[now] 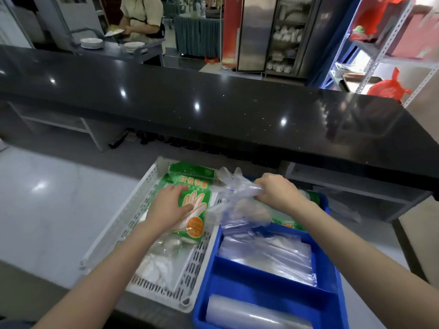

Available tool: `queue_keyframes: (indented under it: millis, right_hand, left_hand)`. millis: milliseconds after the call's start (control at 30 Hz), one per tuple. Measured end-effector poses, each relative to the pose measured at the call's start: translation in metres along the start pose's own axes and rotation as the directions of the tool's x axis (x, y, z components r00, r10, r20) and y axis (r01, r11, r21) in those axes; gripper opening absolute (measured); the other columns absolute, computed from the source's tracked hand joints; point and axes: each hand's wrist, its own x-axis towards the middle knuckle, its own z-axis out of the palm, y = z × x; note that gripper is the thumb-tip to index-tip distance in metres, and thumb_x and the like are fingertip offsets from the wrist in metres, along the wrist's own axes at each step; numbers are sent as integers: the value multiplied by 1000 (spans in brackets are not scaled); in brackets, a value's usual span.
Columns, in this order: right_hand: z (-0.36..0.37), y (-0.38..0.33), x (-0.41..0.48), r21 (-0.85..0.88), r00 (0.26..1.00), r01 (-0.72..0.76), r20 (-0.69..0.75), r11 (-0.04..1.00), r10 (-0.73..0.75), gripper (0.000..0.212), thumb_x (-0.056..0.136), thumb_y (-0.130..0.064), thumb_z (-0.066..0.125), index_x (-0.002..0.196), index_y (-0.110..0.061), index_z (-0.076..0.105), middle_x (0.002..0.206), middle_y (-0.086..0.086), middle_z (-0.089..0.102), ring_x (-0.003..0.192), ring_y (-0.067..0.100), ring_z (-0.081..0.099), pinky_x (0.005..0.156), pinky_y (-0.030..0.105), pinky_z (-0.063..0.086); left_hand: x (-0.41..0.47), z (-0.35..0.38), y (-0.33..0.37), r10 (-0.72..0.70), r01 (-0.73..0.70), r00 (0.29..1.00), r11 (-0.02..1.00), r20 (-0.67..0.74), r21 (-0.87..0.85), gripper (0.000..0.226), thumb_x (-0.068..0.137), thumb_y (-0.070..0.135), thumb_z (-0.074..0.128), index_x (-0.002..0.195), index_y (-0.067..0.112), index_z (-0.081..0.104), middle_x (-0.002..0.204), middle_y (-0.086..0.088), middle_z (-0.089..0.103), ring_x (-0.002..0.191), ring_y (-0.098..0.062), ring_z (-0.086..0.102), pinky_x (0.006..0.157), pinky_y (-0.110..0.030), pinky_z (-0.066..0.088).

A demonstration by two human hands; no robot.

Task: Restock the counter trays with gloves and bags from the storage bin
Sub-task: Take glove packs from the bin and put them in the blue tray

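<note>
A white perforated basket (123, 217) sits on the lower counter and holds a green glove pack (193, 186) over clear bags. My left hand (169, 207) lies flat on that pack, fingers spread. To its right stands a blue divided tray (237, 264) with flat clear bags (266, 260) in the middle compartment and a clear roll (251, 314) in the near one. My right hand (279, 193) is shut on a bunch of loose clear plastic gloves (237, 205), held above the tray's far compartment. More green packaging shows under my right wrist.
A raised black countertop (213, 103) runs across just beyond the basket and tray. A grey lower counter (47, 198) spreads to the left. Behind, a person handles plates at a cart (114, 46); metal shelving (380, 55) stands at the right.
</note>
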Motion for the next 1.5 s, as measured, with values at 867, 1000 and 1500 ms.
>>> queue_keyframes:
  millis: [867, 1000, 1500]
  right_hand:
    - [-94, 75, -62, -145, 977, -208, -78, 967, 199, 6, 80, -28, 61, 74, -26, 59, 77, 2, 63, 79, 31, 60, 60, 33, 41]
    - [-113, 95, -89, -178, 969, -243, -85, 953, 231, 5, 78, -18, 61, 82, -16, 64, 79, 6, 67, 82, 33, 61, 69, 42, 53]
    - [-116, 108, -134, -180, 938, -345, -29, 921, 346, 28, 78, -17, 58, 58, -26, 42, 59, -9, 46, 70, 22, 50, 47, 27, 31]
  left_hand:
    - [13, -55, 66, 520, -504, 850, 848, -81, 163, 64, 65, 22, 82, 121, 33, 53, 108, 10, 40, 72, -14, 55, 55, -35, 52]
    - [18, -59, 97, 644, -636, 762, 763, -61, 116, 49, 66, 21, 81, 110, 29, 61, 110, 9, 44, 84, -13, 57, 60, -36, 54]
    - [66, 54, 192, 766, -780, 620, 582, 169, 230, 48, 76, 12, 69, 121, 24, 55, 117, 0, 53, 90, -23, 57, 83, -35, 45]
